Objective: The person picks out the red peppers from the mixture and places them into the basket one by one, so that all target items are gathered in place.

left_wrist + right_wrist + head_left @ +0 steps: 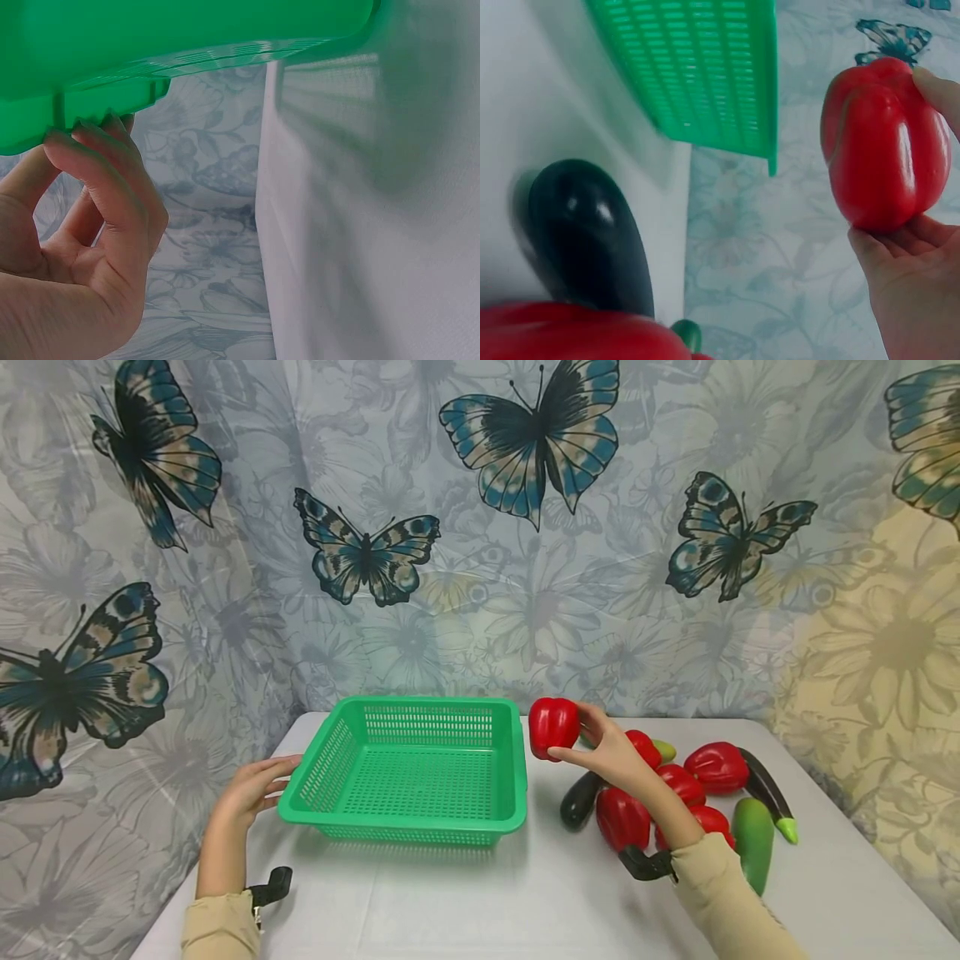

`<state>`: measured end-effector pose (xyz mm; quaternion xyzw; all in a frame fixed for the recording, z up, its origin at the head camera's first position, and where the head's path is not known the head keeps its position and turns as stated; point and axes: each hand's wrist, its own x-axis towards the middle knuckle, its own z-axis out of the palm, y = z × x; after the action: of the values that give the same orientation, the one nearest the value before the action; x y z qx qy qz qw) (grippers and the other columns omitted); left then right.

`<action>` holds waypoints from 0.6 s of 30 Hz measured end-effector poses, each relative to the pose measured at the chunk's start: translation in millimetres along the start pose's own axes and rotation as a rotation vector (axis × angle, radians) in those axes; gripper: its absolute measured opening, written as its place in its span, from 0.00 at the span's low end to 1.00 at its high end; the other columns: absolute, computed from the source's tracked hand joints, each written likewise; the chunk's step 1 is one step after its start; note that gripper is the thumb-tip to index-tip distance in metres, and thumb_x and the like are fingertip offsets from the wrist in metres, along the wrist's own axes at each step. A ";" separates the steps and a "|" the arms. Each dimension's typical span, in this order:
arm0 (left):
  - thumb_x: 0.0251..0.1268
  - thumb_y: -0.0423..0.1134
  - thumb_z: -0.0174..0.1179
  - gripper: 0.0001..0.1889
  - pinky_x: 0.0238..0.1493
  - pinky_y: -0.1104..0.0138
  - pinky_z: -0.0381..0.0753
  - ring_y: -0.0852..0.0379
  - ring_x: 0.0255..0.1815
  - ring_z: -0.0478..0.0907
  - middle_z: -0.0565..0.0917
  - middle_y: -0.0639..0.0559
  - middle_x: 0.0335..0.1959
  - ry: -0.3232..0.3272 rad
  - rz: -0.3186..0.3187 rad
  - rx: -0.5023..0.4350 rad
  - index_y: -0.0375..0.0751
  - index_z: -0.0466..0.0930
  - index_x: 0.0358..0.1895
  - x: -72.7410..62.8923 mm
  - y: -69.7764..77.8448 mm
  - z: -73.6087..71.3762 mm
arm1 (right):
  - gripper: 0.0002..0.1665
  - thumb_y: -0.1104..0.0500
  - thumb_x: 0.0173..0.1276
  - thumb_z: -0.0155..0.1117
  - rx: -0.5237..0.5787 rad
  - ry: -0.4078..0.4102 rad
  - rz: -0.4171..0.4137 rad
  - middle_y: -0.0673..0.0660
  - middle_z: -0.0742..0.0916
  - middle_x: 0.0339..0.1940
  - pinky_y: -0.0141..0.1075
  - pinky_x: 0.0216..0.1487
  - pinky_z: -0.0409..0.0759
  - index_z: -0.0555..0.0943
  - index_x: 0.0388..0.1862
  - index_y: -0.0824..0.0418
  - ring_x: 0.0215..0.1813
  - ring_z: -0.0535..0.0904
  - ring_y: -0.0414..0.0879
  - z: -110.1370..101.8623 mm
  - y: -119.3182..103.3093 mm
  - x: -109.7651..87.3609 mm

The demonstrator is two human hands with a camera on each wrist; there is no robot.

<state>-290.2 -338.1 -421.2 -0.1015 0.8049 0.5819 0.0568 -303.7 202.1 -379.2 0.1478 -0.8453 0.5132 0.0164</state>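
A green plastic basket (420, 827) with slotted walls stands on the white table. My left hand (255, 785) is at its left rim, and in the left wrist view its bent fingers (124, 172) hold the rim's edge from below. To the right of the basket, my right hand (611, 747) holds a red bell pepper (553, 728) above the table, near the basket's right rim. The right wrist view shows this bell pepper (885, 150) gripped between thumb and fingers at its two ends.
Right of the basket lies a group of vegetables: several red bell peppers (624, 820), a dark eggplant (579, 802), a long thin eggplant (765, 781) with a green end, and a green cucumber-like vegetable (753, 839). A butterfly-patterned cloth (480, 635) hangs behind the table.
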 end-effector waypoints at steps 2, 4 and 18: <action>0.67 0.56 0.61 0.36 0.46 0.68 0.83 0.70 0.41 0.79 0.78 0.70 0.41 -0.001 0.000 -0.009 0.34 0.69 0.69 -0.2 0.6 0.1 | 0.52 0.48 0.59 0.75 0.006 -0.003 -0.008 0.62 0.71 0.70 0.54 0.64 0.75 0.57 0.75 0.58 0.73 0.66 0.62 2.2 -1.3 2.0; 0.66 0.56 0.61 0.36 0.45 0.69 0.83 0.71 0.40 0.79 0.78 0.71 0.40 -0.003 0.000 -0.013 0.34 0.69 0.69 -0.4 1.1 0.3 | 0.52 0.49 0.59 0.75 0.013 -0.004 -0.016 0.62 0.70 0.71 0.54 0.64 0.75 0.57 0.76 0.59 0.74 0.65 0.62 4.3 -2.6 3.8; 0.66 0.57 0.61 0.35 0.47 0.68 0.83 0.71 0.40 0.79 0.77 0.71 0.41 -0.001 -0.008 -0.007 0.37 0.70 0.68 -0.4 2.0 -0.4 | 0.51 0.50 0.58 0.75 0.045 -0.023 -0.026 0.60 0.70 0.71 0.53 0.64 0.75 0.58 0.75 0.56 0.75 0.63 0.60 19.8 -10.8 13.0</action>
<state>-290.2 -337.8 -419.2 -0.1048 0.8025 0.5844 0.0592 -310.8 177.2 -377.0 0.1651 -0.8316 0.5302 0.0099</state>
